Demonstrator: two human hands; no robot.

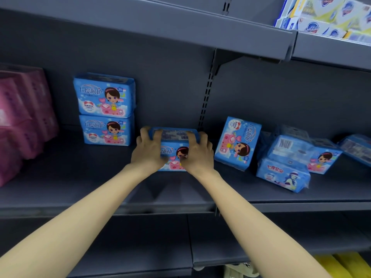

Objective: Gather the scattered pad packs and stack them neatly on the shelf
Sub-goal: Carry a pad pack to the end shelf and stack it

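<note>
A blue pad pack (173, 146) stands on the grey shelf (80, 177) at the centre. My left hand (149, 150) grips its left side and my right hand (197, 152) grips its right side, fingers curled over the top edge. To the left, two blue packs (105, 109) stand stacked one on the other against the back wall. To the right, one pack (237, 142) stands on its end, turned sideways. Further right, several blue packs (291, 157) lie in a loose heap.
Pink packs (22, 121) are piled at the far left of the same shelf. An upper shelf (200, 31) overhangs, with white and yellow boxes (329, 17) at the top right. A lower shelf (140, 247) lies beneath my arms, with yellow items (339, 264) at the bottom right.
</note>
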